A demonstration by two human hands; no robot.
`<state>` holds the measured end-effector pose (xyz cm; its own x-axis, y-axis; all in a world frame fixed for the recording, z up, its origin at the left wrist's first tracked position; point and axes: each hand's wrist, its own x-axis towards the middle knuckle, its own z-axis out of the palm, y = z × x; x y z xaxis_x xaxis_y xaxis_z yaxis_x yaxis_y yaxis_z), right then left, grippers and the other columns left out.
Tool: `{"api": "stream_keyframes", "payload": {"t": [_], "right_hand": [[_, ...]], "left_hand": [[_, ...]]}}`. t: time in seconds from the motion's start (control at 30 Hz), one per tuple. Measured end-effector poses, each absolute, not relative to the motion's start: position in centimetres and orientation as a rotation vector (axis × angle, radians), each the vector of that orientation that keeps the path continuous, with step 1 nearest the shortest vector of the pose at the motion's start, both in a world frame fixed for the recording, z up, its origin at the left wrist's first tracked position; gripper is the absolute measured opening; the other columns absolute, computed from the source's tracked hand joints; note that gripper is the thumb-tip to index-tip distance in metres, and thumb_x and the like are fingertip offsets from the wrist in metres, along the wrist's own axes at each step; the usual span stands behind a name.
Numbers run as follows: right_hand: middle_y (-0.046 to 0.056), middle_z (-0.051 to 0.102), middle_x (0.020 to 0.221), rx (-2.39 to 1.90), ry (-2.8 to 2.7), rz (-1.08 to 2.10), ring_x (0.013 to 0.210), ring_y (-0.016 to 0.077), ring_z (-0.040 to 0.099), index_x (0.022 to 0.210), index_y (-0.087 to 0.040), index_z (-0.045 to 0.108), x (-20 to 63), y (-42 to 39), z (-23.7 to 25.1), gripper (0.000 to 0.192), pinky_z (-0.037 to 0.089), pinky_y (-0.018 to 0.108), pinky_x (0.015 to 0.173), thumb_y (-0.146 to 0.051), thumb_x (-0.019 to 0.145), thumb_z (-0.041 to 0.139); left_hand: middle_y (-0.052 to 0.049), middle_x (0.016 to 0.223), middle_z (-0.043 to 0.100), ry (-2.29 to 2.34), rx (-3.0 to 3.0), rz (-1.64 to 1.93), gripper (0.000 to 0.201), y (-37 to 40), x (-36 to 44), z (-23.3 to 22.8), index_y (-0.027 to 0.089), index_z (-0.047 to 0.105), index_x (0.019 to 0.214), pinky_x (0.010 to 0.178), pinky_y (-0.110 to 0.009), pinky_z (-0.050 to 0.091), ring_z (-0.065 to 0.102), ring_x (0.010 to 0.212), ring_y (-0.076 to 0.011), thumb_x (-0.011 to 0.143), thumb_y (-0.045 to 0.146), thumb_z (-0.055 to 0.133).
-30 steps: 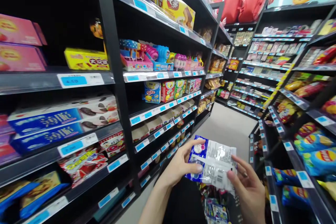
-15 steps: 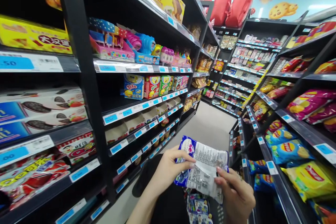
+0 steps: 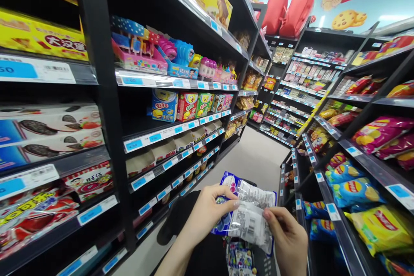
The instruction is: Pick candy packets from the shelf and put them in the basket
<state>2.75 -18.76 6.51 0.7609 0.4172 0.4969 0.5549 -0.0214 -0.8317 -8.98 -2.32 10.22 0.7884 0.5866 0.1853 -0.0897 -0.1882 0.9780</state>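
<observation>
A blue and silver snack packet (image 3: 250,213) is held low in the middle of the view, its printed back with a barcode facing me. My left hand (image 3: 207,213) grips its left edge with thumb on top. My right hand (image 3: 287,239) pinches its lower right side. Just below the packet lie more blue packets of the same kind (image 3: 241,261) inside a dark basket (image 3: 270,265), partly hidden by my hands.
Black store shelves (image 3: 100,95) run along my left with biscuit boxes (image 3: 51,131), candy toys (image 3: 152,54) and small boxes (image 3: 189,105). Shelves on the right hold chip bags (image 3: 351,189). A pale floor aisle (image 3: 258,159) leads to more shelves at the far end.
My view has swung to the right and slightly down over the second. The packet and both hands have sunk lower in the view and drawn closer together.
</observation>
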Motion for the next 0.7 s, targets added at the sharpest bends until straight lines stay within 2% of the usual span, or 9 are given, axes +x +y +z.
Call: {"api": "stream_keyframes", "payload": {"t": [0.1, 0.23, 0.37, 0.47, 0.6, 0.7], "right_hand": [[-0.005, 0.049, 0.051, -1.545, -0.67, -0.044, 0.045, 0.01, 0.041, 0.082, -0.02, 0.071, 2.7, -18.9, 6.1, 0.022, 0.032, 0.021, 0.043, -0.041, 0.074, 0.071], [-0.001, 0.057, 0.057, -1.455, -0.584, -0.056, 0.051, 0.0113, 0.046, 0.079, -0.02, 0.071, 2.6, -18.6, 5.7, 0.021, 0.035, 0.021, 0.048, -0.039, 0.073, 0.073], [0.0, 0.061, 0.057, -1.346, -0.624, -0.092, 0.049, 0.0113, 0.052, 0.075, -0.021, 0.073, 3.5, -18.5, 5.2, 0.016, 0.041, 0.019, 0.048, -0.037, 0.071, 0.076], [0.003, 0.069, 0.062, -1.313, -0.677, -0.044, 0.053, 0.015, 0.061, 0.072, -0.023, 0.075, 3.9, -18.7, 4.9, 0.014, 0.048, 0.021, 0.05, -0.036, 0.071, 0.076], [0.007, 0.075, 0.083, -1.258, -0.554, 0.017, 0.075, 0.022, 0.07, 0.083, -0.024, 0.077, 2.9, -18.6, 5.1, 0.021, 0.055, 0.025, 0.067, -0.04, 0.07, 0.075], [0.006, 0.075, 0.088, -1.2, -0.419, 0.031, 0.079, 0.0232, 0.07, 0.088, -0.024, 0.077, 1.9, -18.3, 5.3, 0.028, 0.056, 0.026, 0.069, -0.042, 0.065, 0.079]], "left_hand": [[-0.001, 0.068, 0.067, 0.369, 1.623, 0.624, 0.007, -2.1, -8.8, 10.1, 0.017, 0.069, 0.062, 0.072, -0.028, 0.038, 0.057, 0.071, -0.0195, 0.064, 0.023, 0.07], [0.001, 0.073, 0.065, 0.32, 1.488, 0.722, 0.006, -1.9, -8.5, 9.8, 0.018, 0.067, 0.066, 0.075, -0.025, 0.037, 0.055, 0.076, -0.0172, 0.062, 0.015, 0.07], [0.001, 0.062, 0.061, 0.265, 1.199, 0.601, 0.004, -1.7, -8.3, 9.2, 0.015, 0.067, 0.057, 0.06, -0.022, 0.036, 0.051, 0.061, -0.0123, 0.061, 0.015, 0.067], [-0.001, 0.06, 0.063, 0.267, 0.965, 0.486, 0.003, -1.7, -8.1, 8.8, 0.013, 0.07, 0.059, 0.054, -0.02, 0.037, 0.053, 0.055, -0.0104, 0.057, 0.015, 0.071], [-0.009, 0.071, 0.071, 0.158, 0.689, 0.395, 0.021, -1.9, -8.0, 8.9, 0.012, 0.076, 0.078, 0.065, -0.025, 0.047, 0.064, 0.064, -0.0156, 0.059, 0.018, 0.073], [-0.015, 0.088, 0.073, -0.073, 0.571, 0.342, 0.044, -2.1, -8.3, 9.0, 0.009, 0.075, 0.095, 0.082, -0.033, 0.05, 0.068, 0.083, -0.0244, 0.053, 0.015, 0.065]]}}
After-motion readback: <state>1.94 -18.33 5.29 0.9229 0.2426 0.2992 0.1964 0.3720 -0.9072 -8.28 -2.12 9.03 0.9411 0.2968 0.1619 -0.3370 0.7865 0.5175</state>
